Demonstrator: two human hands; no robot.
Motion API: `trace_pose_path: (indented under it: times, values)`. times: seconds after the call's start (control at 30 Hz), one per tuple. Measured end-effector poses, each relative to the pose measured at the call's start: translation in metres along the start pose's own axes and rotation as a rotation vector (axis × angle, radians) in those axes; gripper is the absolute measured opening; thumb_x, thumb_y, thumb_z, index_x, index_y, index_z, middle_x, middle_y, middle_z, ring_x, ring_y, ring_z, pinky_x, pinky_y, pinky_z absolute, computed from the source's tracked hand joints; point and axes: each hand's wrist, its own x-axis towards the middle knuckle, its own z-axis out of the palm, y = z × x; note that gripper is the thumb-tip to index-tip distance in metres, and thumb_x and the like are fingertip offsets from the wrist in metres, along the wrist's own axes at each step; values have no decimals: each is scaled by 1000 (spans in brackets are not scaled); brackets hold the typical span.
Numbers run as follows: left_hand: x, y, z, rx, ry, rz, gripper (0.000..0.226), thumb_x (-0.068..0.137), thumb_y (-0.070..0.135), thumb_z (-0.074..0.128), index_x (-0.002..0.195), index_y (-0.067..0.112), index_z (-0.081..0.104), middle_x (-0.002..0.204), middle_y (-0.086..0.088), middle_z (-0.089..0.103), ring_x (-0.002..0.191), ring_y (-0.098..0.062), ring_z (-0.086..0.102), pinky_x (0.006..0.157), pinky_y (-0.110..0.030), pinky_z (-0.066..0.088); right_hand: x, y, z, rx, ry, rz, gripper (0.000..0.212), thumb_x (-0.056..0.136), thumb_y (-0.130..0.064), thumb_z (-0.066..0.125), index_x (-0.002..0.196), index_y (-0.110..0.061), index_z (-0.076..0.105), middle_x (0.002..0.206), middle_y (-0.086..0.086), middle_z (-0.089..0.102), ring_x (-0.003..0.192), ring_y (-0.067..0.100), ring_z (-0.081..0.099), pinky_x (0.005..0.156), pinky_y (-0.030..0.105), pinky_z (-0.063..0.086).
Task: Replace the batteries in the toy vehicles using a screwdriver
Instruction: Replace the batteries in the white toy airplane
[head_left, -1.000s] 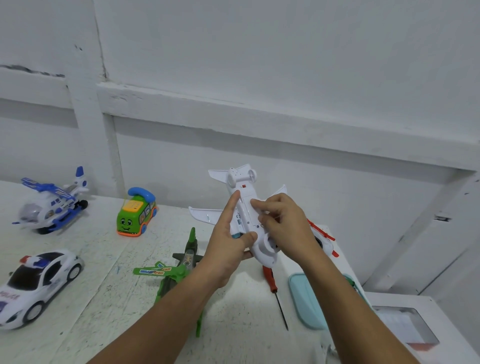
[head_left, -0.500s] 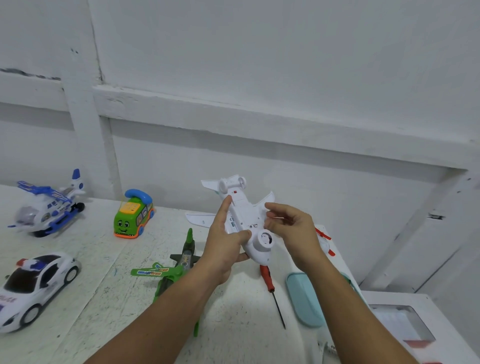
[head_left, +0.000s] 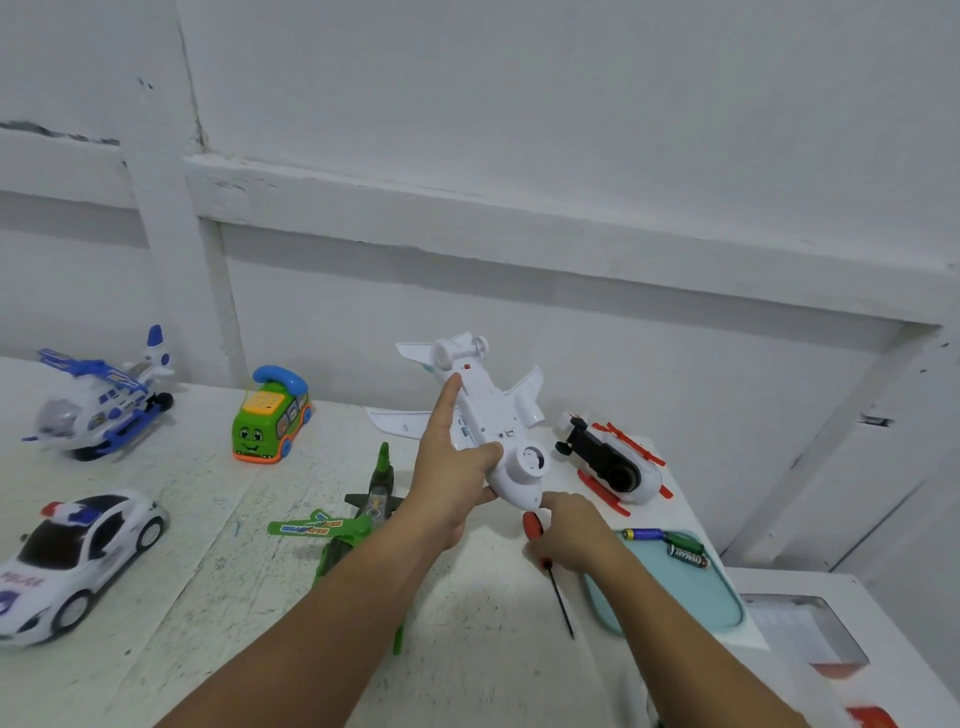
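My left hand (head_left: 451, 470) grips a white toy airplane (head_left: 488, 415) belly-up above the table, index finger stretched along its underside. My right hand (head_left: 569, 532) is down on the table, its fingers curled round the red handle of a screwdriver (head_left: 550, 571) whose dark shaft points toward me. Batteries (head_left: 675, 545) lie at the far end of a light blue tray (head_left: 691, 597) just right of that hand.
A red and white toy helicopter (head_left: 613, 467) lies upturned behind the tray. A green toy plane (head_left: 358, 525) lies under my left arm. Further left stand a green bus (head_left: 270, 415), a blue helicopter (head_left: 98, 400) and a white police car (head_left: 78, 556). The table (head_left: 218, 597) ends at right by a white box (head_left: 810, 629).
My right hand left the airplane's underside and dropped to the screwdriver on the table. The left hand keeps holding the airplane, slightly lowered.
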Motion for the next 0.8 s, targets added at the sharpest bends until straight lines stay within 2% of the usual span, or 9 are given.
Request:
trace_pose_path:
  times: [0.13,0.23,0.33,0.4,0.43,0.53,0.63,0.7,0.8]
  values:
    - [0,-2,-1,13,9,-5,90,88,-16,54,140,54,34,145,12,35,120,-24,52,61,-34,61,-1,-3,11,-31,-14,-15,63,82,-5,66,138,-21,42,126,6,54,98,17,51,82,25,44]
    - [-2,-2,-2,3,-4,-3,89,88,-16,53,135,56,35,145,11,36,111,-19,57,58,-32,61,-3,2,7,80,14,-20,64,80,-1,67,134,-24,43,123,6,56,95,19,58,74,26,52]
    - [-5,-2,-3,-5,-20,-4,87,89,-16,52,132,57,36,138,14,37,99,-7,57,57,-29,59,-11,4,-16,333,224,-81,51,82,1,64,124,-25,47,102,7,60,77,19,63,58,33,58]
    - [-6,-2,-3,2,-25,-10,87,89,-15,53,134,58,35,143,13,36,100,-7,56,59,-31,59,-19,2,-37,518,460,-134,45,86,0,60,120,-26,47,89,5,61,68,16,62,61,43,59]
    - [-6,-2,-3,2,-24,-13,88,89,-15,53,133,58,35,146,12,36,101,-8,56,60,-31,60,-24,-1,-49,604,574,-155,44,87,-2,60,119,-29,45,87,3,61,66,12,63,63,44,59]
    - [-6,-2,-1,-9,-24,-21,86,88,-14,54,128,60,37,147,11,37,103,-11,58,60,-32,60,-40,-15,-78,883,818,-223,49,90,-8,62,121,-36,37,99,2,60,68,16,70,62,29,55]
    - [-6,-4,2,-13,-21,-25,87,88,-15,55,128,60,37,143,11,38,107,-16,58,59,-32,60,-53,-30,-89,1117,854,-365,49,93,-7,60,125,-34,34,106,5,58,72,20,72,73,28,58]
    - [-6,-5,5,-13,-23,-26,87,88,-15,54,132,59,36,141,13,38,111,-20,58,59,-32,60,-59,-39,-88,1154,836,-427,49,93,-7,60,126,-32,33,106,8,57,73,23,72,74,29,59]
    - [-6,-7,8,-16,-19,-27,88,88,-14,54,136,57,35,143,12,40,105,-15,60,59,-31,59,-62,-46,-81,1142,820,-471,49,93,-6,61,124,-31,34,106,8,57,76,23,71,73,27,59]
